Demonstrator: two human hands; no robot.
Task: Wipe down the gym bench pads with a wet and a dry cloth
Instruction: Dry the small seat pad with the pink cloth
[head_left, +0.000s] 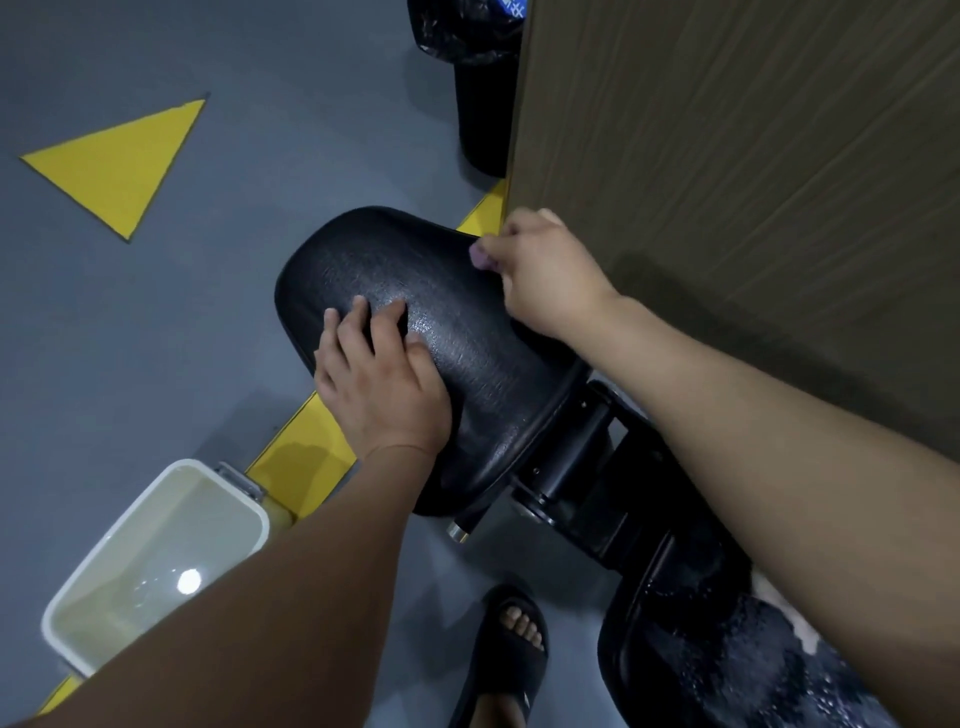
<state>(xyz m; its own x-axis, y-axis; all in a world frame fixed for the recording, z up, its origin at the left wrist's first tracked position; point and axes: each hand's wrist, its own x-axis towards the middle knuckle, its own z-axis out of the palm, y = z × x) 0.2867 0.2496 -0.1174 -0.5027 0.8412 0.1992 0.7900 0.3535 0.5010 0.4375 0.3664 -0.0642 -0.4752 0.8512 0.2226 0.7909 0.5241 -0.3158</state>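
Down by the yellow floor line (306, 457), the seat pad (467, 332) sits tilted between both arms: firm textured vinyl with a wet-looking sheen, so likely slick. Left hand (379, 374) lies on it holding nothing, fingers pressing down to steady it. Right hand (545, 275) is clenched round a lilac scrap at the far edge, probably the cloth (480, 256), hard to tell. Wood panel (727, 156) crowds that side, and the water bucket (218, 499) sits by the left forearm, so mind the elbow

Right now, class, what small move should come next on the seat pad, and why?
Probably sweep the right hand with its purple cloth across the seat pad: it pinches the cloth at the pad's far edge, while the left hand rests on the pad.
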